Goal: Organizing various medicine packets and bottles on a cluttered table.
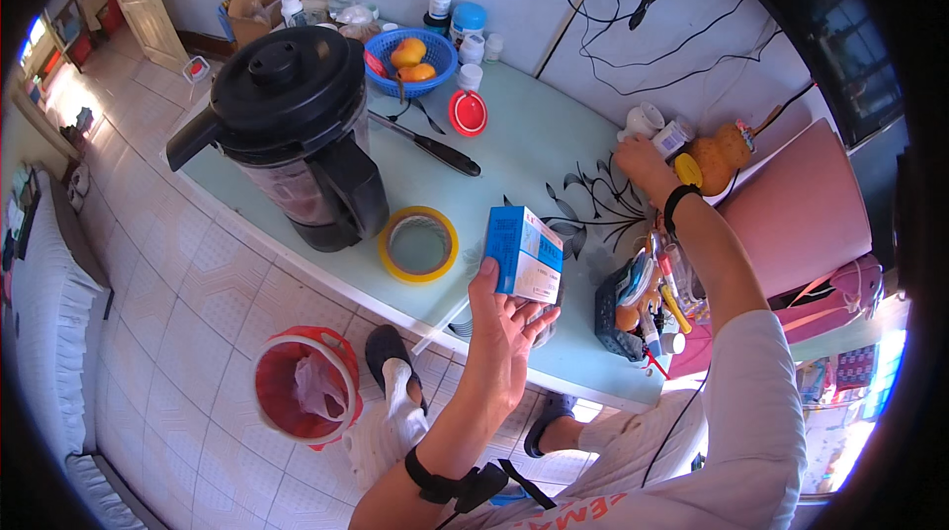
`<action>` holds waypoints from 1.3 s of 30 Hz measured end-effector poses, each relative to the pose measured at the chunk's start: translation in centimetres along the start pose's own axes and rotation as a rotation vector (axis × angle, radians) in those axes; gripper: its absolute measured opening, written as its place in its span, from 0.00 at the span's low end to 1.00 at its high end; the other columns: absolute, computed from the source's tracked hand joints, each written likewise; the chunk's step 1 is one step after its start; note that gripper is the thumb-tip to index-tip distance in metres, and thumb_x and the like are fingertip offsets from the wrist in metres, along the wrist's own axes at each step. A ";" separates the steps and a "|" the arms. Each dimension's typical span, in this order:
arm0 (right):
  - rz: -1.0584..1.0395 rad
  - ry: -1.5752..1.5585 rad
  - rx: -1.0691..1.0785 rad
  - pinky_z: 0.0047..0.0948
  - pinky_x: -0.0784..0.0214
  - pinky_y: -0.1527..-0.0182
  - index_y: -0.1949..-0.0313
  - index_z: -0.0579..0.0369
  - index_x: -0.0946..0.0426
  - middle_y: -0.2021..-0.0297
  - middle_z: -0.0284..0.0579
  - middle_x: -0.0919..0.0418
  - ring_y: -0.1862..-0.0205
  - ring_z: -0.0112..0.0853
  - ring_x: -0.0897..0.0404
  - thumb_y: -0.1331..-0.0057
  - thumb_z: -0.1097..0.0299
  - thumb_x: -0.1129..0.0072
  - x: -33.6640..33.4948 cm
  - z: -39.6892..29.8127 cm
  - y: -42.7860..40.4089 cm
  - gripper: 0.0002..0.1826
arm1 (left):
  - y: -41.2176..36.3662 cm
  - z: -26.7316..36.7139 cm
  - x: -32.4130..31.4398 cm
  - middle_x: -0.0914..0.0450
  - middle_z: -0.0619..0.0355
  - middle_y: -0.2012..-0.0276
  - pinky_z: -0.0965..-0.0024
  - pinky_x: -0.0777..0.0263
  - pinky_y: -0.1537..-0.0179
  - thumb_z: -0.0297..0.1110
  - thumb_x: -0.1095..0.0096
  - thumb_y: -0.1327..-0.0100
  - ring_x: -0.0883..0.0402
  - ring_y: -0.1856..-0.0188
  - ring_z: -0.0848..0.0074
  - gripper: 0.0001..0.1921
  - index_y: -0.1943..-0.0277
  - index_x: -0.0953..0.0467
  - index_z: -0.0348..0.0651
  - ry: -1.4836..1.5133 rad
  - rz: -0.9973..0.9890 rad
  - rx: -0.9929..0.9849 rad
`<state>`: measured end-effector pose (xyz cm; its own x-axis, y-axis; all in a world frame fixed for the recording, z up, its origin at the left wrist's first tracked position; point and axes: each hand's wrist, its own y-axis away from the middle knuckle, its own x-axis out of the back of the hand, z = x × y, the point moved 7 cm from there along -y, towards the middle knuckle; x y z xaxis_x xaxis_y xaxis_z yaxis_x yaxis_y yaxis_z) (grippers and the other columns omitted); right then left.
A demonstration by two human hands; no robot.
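Observation:
My left hand (498, 341) holds up a small blue-and-white cardboard box (525, 255) that bears printing, above the front of the glass-topped table (511, 129). Fingers and thumb grip its lower end. At the back right, my right hand (643, 163) reaches to a white plastic item (643, 119) by the wall. Its fingertips are hidden, so I cannot tell whether they grip it. Close beside that hand lie a white labelled bottle (672, 138), a yellow round lid (689, 170) and a brown gourd-shaped object (721, 158).
On the table stand a black-lidded blender jug (296, 137), a yellow tape roll (419, 244), a black-handled tool (445, 154), a blue fruit basket (412, 63) and a dark basket of pens (619, 315). A pink panel (793, 196) rises at right. A red bin (305, 389) is on the floor.

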<state>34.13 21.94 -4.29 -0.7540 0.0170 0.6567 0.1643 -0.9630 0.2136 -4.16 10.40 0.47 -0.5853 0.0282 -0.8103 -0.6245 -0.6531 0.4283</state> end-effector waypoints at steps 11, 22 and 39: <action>0.157 -0.916 -0.107 0.43 0.28 0.49 0.53 0.54 0.22 0.54 0.51 0.20 0.50 0.49 0.22 0.40 0.43 0.34 11.4 -0.1 -13.2 0.27 | 0.3 0.5 0.2 0.38 0.42 0.34 0.53 0.41 0.31 0.77 0.53 0.40 0.37 0.33 0.57 0.51 0.29 0.43 0.37 0.023 -0.001 -0.003; 0.220 -1.398 -0.738 0.44 0.29 0.42 0.42 0.78 0.36 0.49 0.71 0.22 0.44 0.54 0.21 0.40 0.36 0.36 15.7 -4.3 -22.2 0.50 | 1.5 2.4 0.2 0.42 0.40 0.30 0.51 0.43 0.29 0.74 0.59 0.36 0.41 0.28 0.54 0.51 0.27 0.48 0.36 0.039 0.010 0.000; -0.070 -1.435 -0.588 0.39 0.26 0.47 0.51 0.57 0.19 0.52 0.54 0.18 0.49 0.45 0.19 0.48 0.51 0.30 7.1 0.3 -18.6 0.29 | 1.0 2.4 0.9 0.41 0.40 0.31 0.51 0.44 0.30 0.74 0.55 0.38 0.41 0.28 0.54 0.51 0.27 0.47 0.36 0.081 0.006 -0.042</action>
<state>25.95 40.04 -3.40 0.5276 -0.0319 0.8489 -0.3675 -0.9095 0.1942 -6.55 11.64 1.10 -0.5444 -0.0357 -0.8380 -0.5978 -0.6843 0.4175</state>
